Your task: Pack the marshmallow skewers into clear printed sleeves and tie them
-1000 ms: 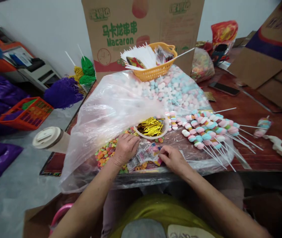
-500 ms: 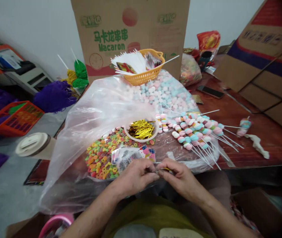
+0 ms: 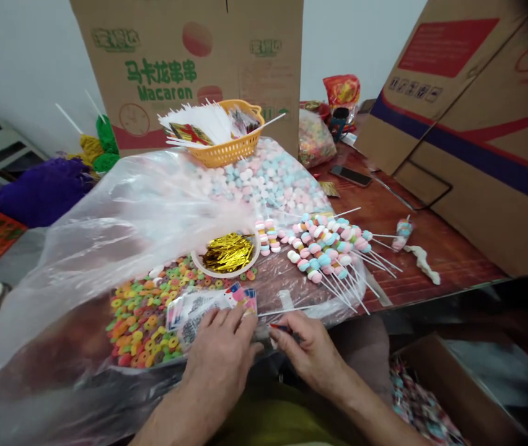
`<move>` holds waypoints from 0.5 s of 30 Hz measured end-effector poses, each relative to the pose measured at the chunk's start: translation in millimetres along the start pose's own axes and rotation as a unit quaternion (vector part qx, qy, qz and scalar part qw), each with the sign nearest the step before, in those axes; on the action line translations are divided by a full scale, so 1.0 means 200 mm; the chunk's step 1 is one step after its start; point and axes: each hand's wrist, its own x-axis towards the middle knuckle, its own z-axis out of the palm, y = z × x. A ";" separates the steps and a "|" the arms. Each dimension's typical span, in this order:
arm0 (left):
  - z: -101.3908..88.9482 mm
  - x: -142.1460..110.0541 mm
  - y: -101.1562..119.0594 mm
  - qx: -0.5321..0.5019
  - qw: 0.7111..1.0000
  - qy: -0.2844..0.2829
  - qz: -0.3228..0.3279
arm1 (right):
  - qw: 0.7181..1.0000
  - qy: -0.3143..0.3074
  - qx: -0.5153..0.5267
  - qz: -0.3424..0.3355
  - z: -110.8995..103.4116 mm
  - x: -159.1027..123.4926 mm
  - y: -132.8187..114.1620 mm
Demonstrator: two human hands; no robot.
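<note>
My left hand point(image 3: 222, 350) reaches over a pile of printed clear packets point(image 3: 199, 313), fingers stretched out and fingertips at the pile's right end. My right hand point(image 3: 308, 347) is closed in a pinch beside it. A small reddish piece shows at its fingertips, too small to name. A thin white stick point(image 3: 285, 310) lies just beyond both hands. Beyond the packets stands a white bowl point(image 3: 257, 248) of gold twist ties point(image 3: 228, 253). Loose candy rings point(image 3: 140, 331) spread left of my left hand. Marshmallow skewers point(image 3: 331, 248) lie piled beyond my right hand.
A yellow basket point(image 3: 227, 152) with white sticks stands at the back, before a large carton point(image 3: 166, 37). Plastic sheeting point(image 3: 106, 204) covers loose marshmallows point(image 3: 287, 179). A phone point(image 3: 351, 175) and another carton point(image 3: 468, 136) are at right. An open box point(image 3: 468, 390) sits below the table edge.
My hands were together at the fingertips; they are now apart. The left has turned palm down onto the packets, while the right keeps its pinch. The view has swung right.
</note>
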 end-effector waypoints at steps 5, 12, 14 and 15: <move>0.06 0.01 -0.02 -0.226 0.966 -0.045 -0.118 | 0.996 0.056 -0.051 -0.041 0.01 0.03 0.04; -0.08 0.02 -0.09 -0.133 0.986 0.024 -0.092 | 0.998 0.008 -0.054 -0.036 -0.06 0.08 0.06; -0.10 0.03 -0.05 -0.112 0.987 0.087 -0.072 | 0.996 -0.007 -0.065 -0.064 -0.04 0.09 0.03; -0.09 0.03 -0.03 -0.126 0.985 0.088 -0.073 | 0.996 -0.010 -0.051 -0.067 -0.03 0.09 0.01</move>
